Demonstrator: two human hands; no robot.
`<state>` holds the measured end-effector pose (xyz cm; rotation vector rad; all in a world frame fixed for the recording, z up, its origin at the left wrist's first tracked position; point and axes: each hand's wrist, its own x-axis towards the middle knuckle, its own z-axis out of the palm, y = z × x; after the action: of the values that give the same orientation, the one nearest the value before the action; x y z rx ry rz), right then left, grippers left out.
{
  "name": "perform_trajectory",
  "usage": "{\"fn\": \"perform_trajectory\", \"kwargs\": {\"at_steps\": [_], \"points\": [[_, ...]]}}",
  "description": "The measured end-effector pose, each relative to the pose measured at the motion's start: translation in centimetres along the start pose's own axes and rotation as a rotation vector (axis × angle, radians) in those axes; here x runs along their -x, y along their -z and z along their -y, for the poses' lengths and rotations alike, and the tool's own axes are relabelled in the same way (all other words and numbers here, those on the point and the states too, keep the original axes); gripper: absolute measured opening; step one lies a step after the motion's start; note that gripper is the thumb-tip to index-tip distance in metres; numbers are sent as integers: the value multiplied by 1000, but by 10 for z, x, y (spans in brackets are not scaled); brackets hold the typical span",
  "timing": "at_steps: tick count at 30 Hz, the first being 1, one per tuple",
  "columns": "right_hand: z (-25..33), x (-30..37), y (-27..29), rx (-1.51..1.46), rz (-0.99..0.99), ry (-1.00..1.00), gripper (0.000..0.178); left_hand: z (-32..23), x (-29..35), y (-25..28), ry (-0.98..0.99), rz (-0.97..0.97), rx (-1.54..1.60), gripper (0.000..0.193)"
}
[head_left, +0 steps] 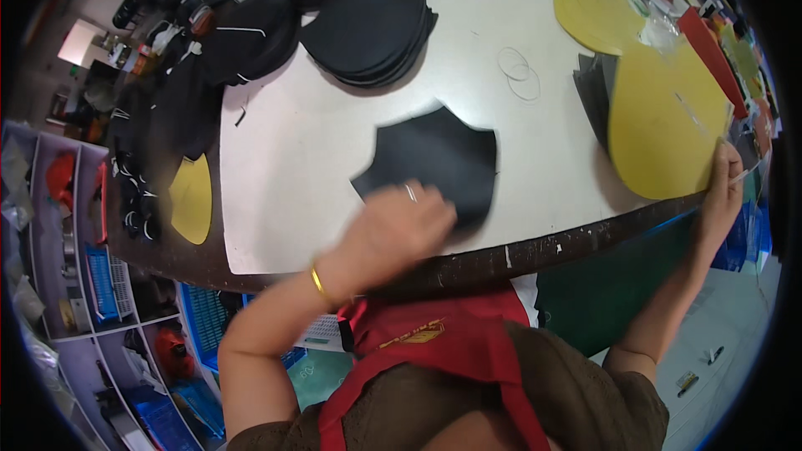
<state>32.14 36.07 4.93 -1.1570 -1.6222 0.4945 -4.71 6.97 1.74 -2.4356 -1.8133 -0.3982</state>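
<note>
A black cut piece [439,154] with a pointed, scalloped outline lies on the white table board in front of me. My left hand [393,221] rests over its lower left part, fingers curled and blurred by motion; whether they grip it is hidden. A ring and a gold bracelet are on that hand and wrist. Far to the right, my right hand [727,171] pinches the edge of a large yellow rounded sheet [668,125] at the table's edge. A thin pale stick-like thing [740,176] shows by its fingers. Dark sheets [595,96] stick out beside the yellow sheet.
A stack of black rounded pieces [368,33] sits at the back, beside tied black bundles [251,38]. More yellow pieces [597,17] lie at the back right; another yellow piece [192,200] is at left. Thin loops [520,75] lie on the board [284,150]. Shelves [79,242] stand left.
</note>
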Motion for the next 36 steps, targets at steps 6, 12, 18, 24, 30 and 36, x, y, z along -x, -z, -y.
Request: {"fn": "perform_trajectory", "kwargs": {"at_steps": [6, 12, 18, 24, 30, 36], "points": [[108, 115, -104, -430, 408, -107, 24, -69, -2, 22, 280, -217, 166, 89], [150, 124, -130, -740, 963, 427, 43, -41, 2, 12, 325, -693, 175, 48], [132, 110, -151, -619, 1013, -129, 27, -76, 27, 15, 871, -891, 1576, 63], [109, 96, -171, -104, 1074, -21, 26, -49, 45, -9, 656, -416, 251, 81], [118, 99, -184, 23, 1059, 57, 33, -49, 43, -9, 565, -150, 156, 71], [112, 102, -192, 99, 1068, 143, 24, -51, 40, -9, 587, -152, 182, 62]]}}
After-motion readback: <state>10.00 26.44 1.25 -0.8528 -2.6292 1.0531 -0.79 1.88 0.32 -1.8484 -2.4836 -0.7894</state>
